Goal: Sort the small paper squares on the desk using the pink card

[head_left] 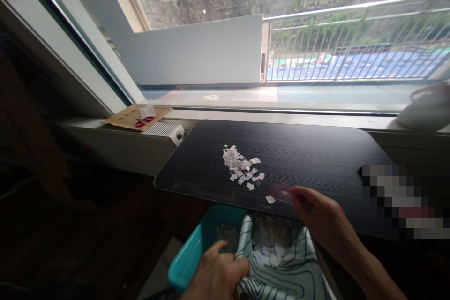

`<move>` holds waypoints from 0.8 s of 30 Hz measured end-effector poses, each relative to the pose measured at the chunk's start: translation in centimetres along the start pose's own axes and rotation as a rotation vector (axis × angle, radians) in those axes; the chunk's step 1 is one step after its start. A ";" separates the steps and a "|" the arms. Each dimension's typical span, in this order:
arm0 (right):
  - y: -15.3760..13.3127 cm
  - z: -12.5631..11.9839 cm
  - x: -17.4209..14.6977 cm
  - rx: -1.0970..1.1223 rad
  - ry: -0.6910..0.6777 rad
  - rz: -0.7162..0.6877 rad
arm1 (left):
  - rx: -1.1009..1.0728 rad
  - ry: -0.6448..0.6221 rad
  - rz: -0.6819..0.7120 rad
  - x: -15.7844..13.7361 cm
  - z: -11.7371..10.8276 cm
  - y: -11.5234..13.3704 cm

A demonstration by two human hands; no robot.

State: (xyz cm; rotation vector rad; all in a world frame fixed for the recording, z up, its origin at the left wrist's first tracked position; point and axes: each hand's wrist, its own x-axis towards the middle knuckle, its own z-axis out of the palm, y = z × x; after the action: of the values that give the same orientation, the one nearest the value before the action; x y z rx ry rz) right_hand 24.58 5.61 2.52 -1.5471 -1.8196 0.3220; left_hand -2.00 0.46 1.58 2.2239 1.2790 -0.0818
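Observation:
My right hand point(318, 211) pinches a clear pink, rounded plastic piece point(280, 192) at the near edge of the black table; its exact kind does not show. Beside it lies one white paper scrap point(270, 200), apart from a loose pile of small paper scraps point(239, 163). Below the table edge, my left hand point(220, 269) has its fingers curled over the rim of a pale bag point(291, 272) with dark wavy lines. Many paper pieces point(269, 248) lie inside that bag. A turquoise plastic bin point(191, 248) stands against its left side, with small pale pieces in it.
The black table point(309, 150) stands against a large window. Red-handled scissors point(144, 122) rest on a brown paper envelope point(123, 117) on the left sill, near a white radiator point(165, 132). At the right, a blurred-out object point(401, 199) lies on the table and a white rounded vessel point(427, 108) stands on the sill.

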 end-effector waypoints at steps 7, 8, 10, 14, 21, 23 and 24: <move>0.8 -0.3 0.3 -0.116 -0.018 0.090 | 0.002 -0.007 -0.020 -0.1 -0.5 0.5; 0.8 -0.4 0.2 -0.115 -0.014 0.095 | 0.001 -0.021 -0.026 -0.1 -0.6 0.6; 0.9 -0.7 0.2 -0.106 -0.009 0.099 | -0.005 -0.026 -0.028 0.1 -0.8 0.7; 0.6 -1.2 -0.4 -0.095 -0.053 0.133 | -0.020 -0.027 -0.023 0.3 -1.0 0.8; 0.0 -2.1 -2.1 -0.057 -0.109 0.167 | -0.052 -0.090 -0.060 0.2 -1.6 1.1; 0.3 -2.0 -2.2 -0.061 -0.079 0.156 | -0.057 -0.086 -0.052 0.2 -1.5 1.2; 0.4 -1.9 -2.2 -0.061 -0.073 0.148 | -0.054 -0.077 -0.049 0.2 -1.5 1.2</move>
State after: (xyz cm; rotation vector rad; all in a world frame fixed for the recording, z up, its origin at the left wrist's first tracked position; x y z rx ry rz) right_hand 26.15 3.14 2.81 -1.7371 -1.7888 0.4000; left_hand -1.25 0.92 3.24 2.1231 1.2790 -0.1483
